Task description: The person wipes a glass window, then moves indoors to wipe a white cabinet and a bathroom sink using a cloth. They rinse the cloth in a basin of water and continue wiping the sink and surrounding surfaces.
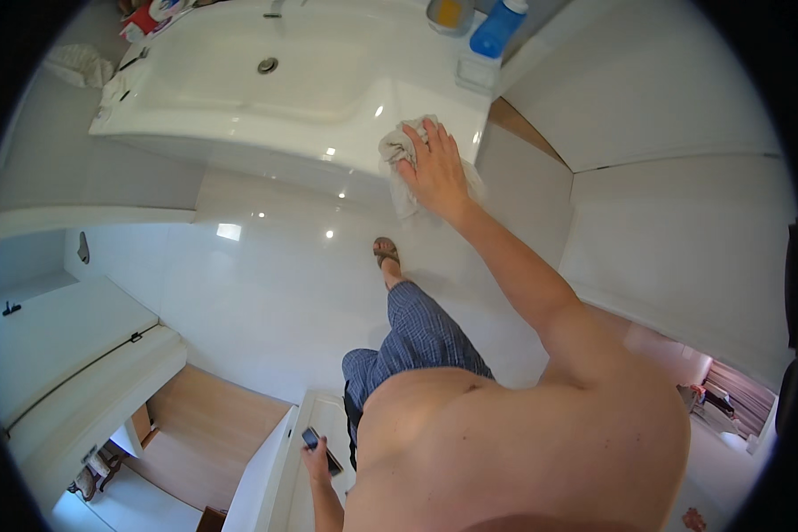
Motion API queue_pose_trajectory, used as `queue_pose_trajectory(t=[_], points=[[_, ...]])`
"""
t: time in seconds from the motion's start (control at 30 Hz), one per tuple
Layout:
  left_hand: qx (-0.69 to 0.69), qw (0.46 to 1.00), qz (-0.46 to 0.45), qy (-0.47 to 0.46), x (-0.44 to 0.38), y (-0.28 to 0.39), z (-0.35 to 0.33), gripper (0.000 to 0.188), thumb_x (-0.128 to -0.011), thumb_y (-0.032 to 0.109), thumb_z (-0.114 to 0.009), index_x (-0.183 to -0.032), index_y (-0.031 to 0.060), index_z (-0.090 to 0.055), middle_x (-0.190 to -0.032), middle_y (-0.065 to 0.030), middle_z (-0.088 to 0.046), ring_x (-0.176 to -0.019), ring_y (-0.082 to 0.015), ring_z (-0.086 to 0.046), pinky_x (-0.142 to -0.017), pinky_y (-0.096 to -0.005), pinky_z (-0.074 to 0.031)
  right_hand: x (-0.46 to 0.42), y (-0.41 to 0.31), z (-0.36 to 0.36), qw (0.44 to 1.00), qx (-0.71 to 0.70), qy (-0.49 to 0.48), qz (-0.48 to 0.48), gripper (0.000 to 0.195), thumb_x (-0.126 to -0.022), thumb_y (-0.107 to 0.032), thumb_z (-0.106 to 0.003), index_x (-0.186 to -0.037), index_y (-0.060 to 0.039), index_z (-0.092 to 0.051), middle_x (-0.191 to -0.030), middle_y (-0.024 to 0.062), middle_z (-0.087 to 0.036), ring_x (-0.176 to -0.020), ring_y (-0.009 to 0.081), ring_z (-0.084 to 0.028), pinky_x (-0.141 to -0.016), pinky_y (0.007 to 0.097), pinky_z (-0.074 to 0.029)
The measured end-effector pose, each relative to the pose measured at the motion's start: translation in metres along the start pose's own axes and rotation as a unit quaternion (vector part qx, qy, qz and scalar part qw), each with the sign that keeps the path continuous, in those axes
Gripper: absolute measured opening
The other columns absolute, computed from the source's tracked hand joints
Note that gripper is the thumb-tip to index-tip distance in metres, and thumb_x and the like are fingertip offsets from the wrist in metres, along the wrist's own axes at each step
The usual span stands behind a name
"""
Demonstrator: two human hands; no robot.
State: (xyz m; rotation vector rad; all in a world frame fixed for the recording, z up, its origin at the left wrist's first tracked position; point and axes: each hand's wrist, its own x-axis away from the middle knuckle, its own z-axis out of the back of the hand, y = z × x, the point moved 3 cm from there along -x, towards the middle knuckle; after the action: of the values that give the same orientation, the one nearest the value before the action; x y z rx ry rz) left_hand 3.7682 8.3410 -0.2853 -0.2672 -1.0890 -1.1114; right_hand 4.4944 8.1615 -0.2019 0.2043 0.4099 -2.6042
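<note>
My right hand [439,169] lies spread on a crumpled pale cloth [399,147] at the front right edge of a white washbasin counter [432,100]. Part of the cloth hangs over the counter's front. Down by my side, at the lower left of the head view, my left hand [317,459] is closed around a dark smartphone [311,437]. Behind my right hand, on the counter, stand a clear soap dish [475,73], a blue bottle [497,30] with a white cap and a clear container [449,14] with something orange in it.
The basin's drain [267,65] lies left of the cloth. Small dark items [133,60] and a red-and-white package [145,26] rest at the counter's left end. Another cloth [80,65] is beyond it. A white cabinet [678,219] stands right; a white door [66,346] is at left.
</note>
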Motion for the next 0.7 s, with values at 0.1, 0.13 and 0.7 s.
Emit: queue_pose_trajectory(t=[0.1,0.13,0.7], points=[[-0.076,0.997,0.026,0.002,0.034,0.026,-0.009,0.06,-0.08,0.03,-0.083,-0.118,-0.0014,-0.048,-0.097,-0.0099,-0.058,-0.086,-0.018,-0.055,-0.077,-0.0346,-0.047,-0.106,0.008,-0.022,0.997,-0.019,0.08,0.001,0.054,-0.093,-0.034,-0.057,-0.138,-0.0025,-0.054,-0.143,0.0257,-0.046,-0.136,0.0458,-0.039,-0.115,0.0529,-0.029],[-0.076,0.997,0.023,-0.004,0.033,0.04,-0.02,0.059,-0.08,0.029,-0.083,-0.118,-0.0013,-0.048,-0.095,-0.0093,-0.058,-0.085,-0.0175,-0.055,-0.075,-0.0341,-0.047,-0.151,0.016,-0.032,0.992,0.0,0.125,-0.009,0.052,-0.093,-0.033,-0.058,-0.134,-0.0012,-0.056,-0.139,0.0257,-0.049,-0.132,0.0452,-0.043,-0.113,0.0524,-0.032],[-0.075,0.994,-0.057,-0.047,-0.056,0.224,-0.026,0.061,-0.078,0.026,-0.083,-0.119,-0.0022,-0.047,-0.096,-0.0099,-0.062,-0.083,-0.0178,-0.058,-0.076,-0.0321,-0.05,-0.14,-0.189,-0.075,0.966,-0.188,-0.065,0.166,0.049,-0.073,-0.029,-0.081,-0.119,-0.0228,-0.064,-0.133,0.0248,-0.055,-0.111,0.0394,-0.06,-0.093,0.0463,-0.05]])
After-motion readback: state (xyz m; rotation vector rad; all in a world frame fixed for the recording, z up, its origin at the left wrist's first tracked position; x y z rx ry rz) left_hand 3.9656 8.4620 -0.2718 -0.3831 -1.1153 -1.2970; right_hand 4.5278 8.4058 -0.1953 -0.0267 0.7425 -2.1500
